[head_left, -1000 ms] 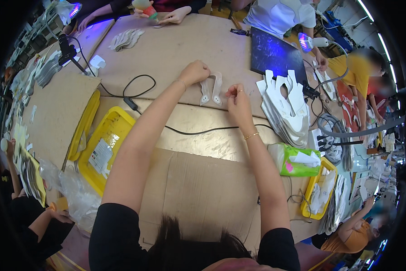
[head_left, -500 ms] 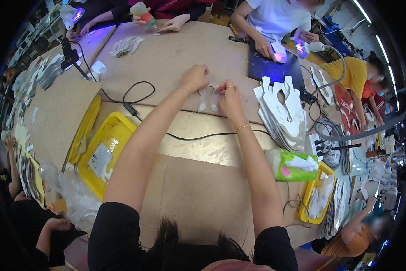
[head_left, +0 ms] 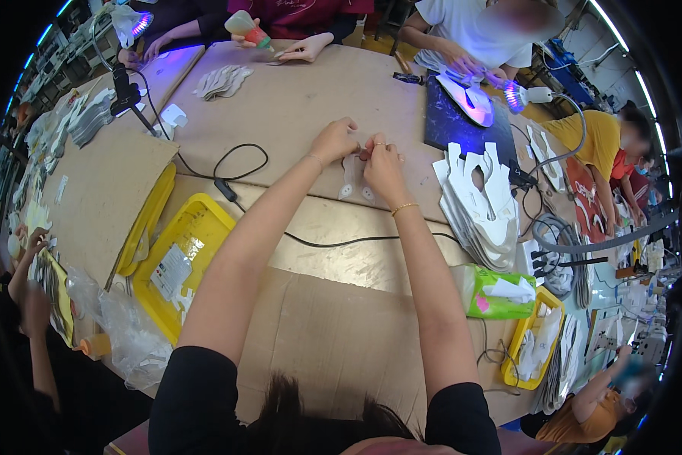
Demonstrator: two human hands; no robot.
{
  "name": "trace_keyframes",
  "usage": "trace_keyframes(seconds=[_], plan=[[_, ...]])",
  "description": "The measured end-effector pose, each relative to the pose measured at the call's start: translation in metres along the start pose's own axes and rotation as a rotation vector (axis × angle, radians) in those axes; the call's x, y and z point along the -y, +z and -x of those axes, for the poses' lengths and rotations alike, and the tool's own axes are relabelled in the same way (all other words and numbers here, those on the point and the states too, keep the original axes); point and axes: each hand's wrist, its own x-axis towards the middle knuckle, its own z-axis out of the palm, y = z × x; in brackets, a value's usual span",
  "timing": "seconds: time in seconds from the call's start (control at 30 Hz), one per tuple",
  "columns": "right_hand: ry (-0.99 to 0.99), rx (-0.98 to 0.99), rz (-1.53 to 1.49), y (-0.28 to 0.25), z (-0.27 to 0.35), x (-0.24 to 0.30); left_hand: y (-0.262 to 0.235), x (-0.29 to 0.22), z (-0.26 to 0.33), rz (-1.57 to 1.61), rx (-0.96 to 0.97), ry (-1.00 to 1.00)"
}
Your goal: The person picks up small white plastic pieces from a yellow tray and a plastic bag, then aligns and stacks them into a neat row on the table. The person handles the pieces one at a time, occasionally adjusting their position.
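Note:
A thin, whitish U-shaped cut piece [head_left: 350,176] lies on the far part of the cardboard-covered table, its two rounded ends toward me, each with a small marking. My left hand [head_left: 333,144] is closed at the upper left of the piece, fingertips pinched. From the right, my right hand [head_left: 385,168] pinches the upper edge close beside it and covers part of the right strip. The hands are almost touching, and what lies exactly between the fingertips is too small to make out.
At right are a stack of white cut pieces [head_left: 477,205], a green tissue pack [head_left: 500,292] and a small yellow tray [head_left: 534,341]. A larger yellow tray [head_left: 185,254] stands left. A black cable [head_left: 333,243] crosses before me. Opposite, co-workers handle a bottle [head_left: 247,29] and a lamp-lit white piece [head_left: 466,98].
My hands have drawn closer together at the top of the U-shaped piece. Across the table, a co-worker's hand has moved back off the lamp-lit white piece. The whole view has shifted slightly.

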Motion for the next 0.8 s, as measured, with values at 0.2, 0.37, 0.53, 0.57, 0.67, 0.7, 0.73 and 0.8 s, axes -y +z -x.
trace_keyframes(seconds=[0.2, 0.37, 0.53, 0.57, 0.67, 0.7, 0.73, 0.8], plan=[[0.028, -0.004, -0.052, 0.003, -0.006, -0.004, -0.012, 0.002, -0.001, 0.204, 0.077, -0.022], [0.082, -0.051, -0.271, 0.0, -0.016, -0.015, -0.021, -0.013, 0.005, 0.246, 0.12, -0.155], [0.071, -0.124, -0.438, -0.002, -0.018, -0.028, -0.026, -0.022, 0.008, 0.386, 0.136, -0.247], [0.067, -0.155, -0.426, -0.003, -0.018, -0.03, -0.028, -0.024, 0.008, 0.433, 0.12, -0.263], [0.162, -0.159, -0.437, -0.005, -0.013, -0.033, -0.036, -0.024, 0.014, 0.456, 0.098, -0.325], [0.218, -0.146, -0.454, -0.006, -0.012, -0.033, -0.038, -0.024, 0.016, 0.45, 0.087, -0.342], [0.234, -0.133, -0.469, -0.008, -0.012, -0.034, -0.039, -0.025, 0.018, 0.502, 0.121, -0.391], [0.302, -0.107, -0.517, -0.01, -0.012, -0.034, -0.038, -0.027, 0.022, 0.62, 0.169, -0.475]])
